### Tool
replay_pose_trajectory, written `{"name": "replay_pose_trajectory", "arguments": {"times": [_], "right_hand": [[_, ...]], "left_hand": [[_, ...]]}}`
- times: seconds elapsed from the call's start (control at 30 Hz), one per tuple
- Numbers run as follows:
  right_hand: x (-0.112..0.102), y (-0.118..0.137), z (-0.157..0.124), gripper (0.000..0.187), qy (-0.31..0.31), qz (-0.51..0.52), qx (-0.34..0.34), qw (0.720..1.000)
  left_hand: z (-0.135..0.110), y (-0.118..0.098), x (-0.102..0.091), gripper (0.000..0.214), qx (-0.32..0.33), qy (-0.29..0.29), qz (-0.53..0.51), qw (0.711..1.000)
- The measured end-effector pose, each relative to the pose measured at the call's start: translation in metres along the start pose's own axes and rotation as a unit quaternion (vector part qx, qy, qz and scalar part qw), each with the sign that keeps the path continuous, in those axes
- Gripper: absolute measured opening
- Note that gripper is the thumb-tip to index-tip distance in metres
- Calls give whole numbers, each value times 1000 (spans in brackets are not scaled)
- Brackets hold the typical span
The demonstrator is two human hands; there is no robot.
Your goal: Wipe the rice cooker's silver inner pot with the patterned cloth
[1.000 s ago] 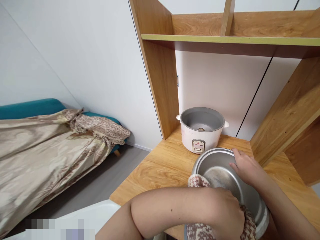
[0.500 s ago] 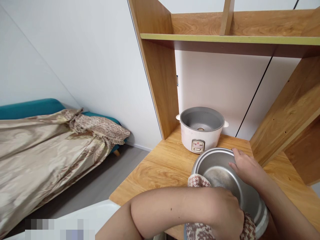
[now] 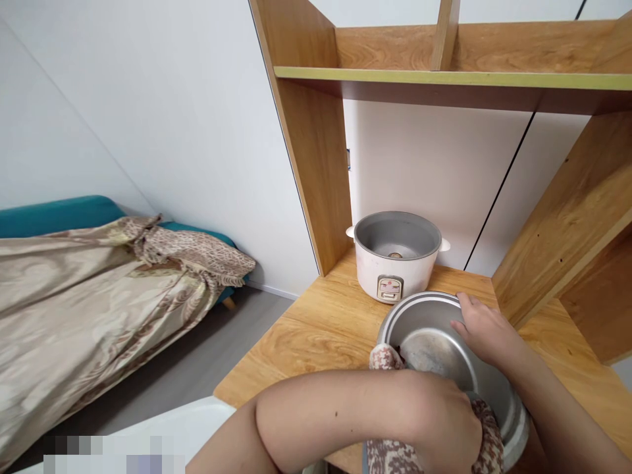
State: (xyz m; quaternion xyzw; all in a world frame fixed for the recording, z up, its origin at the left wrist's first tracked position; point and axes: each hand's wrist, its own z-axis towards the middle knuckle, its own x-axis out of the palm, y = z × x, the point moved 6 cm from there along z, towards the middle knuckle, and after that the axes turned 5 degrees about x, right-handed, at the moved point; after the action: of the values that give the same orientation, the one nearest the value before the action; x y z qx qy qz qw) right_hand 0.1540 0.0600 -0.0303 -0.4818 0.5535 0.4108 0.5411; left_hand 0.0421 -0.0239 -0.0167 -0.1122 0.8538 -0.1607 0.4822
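A silver metal inner pot [image 3: 432, 352] is tilted toward me at the front of the wooden desk. My right hand [image 3: 486, 329] grips its far right rim, thumb inside and fingers over the edge. Pressed into the pot's near side is my left hand [image 3: 439, 418], closed on a brown-and-white patterned cloth [image 3: 388, 357]. Its fingers are mostly hidden behind the back of the hand, and part of the cloth hangs below the wrist. Behind the pot stands a white rice cooker body [image 3: 395, 263], lidless, with its grey inside showing.
The wooden desk [image 3: 276, 342] carries a shelf [image 3: 424, 79] overhead, with wooden side panels left and right. A white surface [image 3: 197, 421] lies at the lower left. Farther left, a teal sofa [image 3: 64, 210] is covered by a beige patterned cover [image 3: 89, 303].
My left hand and the cloth have shifted very slightly within the pot. The right hand keeps its grip on the rim, and the cooker body has stayed in place.
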Motion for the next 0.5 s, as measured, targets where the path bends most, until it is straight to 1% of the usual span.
{"name": "replay_pose_trajectory", "arguments": {"times": [0.1, 0.2, 0.33, 0.43, 0.5], "right_hand": [[0, 0, 0, 37, 0, 1, -1, 1000], [0, 0, 0, 37, -1, 2, -4, 1000], [0, 0, 0, 37, -4, 0, -3, 1000], [1, 0, 0, 36, -4, -2, -4, 1000], [1, 0, 0, 36, -6, -4, -7, 1000]], "left_hand": [[2, 2, 1, 28, -9, -14, 15, 1000], [1, 1, 0, 24, -18, -12, 29, 999], [-1, -1, -2, 26, -25, 11, 38, 999], [1, -2, 0, 29, -13, 45, 24, 999], [2, -2, 3, 26, -5, 75, 19, 997]]}}
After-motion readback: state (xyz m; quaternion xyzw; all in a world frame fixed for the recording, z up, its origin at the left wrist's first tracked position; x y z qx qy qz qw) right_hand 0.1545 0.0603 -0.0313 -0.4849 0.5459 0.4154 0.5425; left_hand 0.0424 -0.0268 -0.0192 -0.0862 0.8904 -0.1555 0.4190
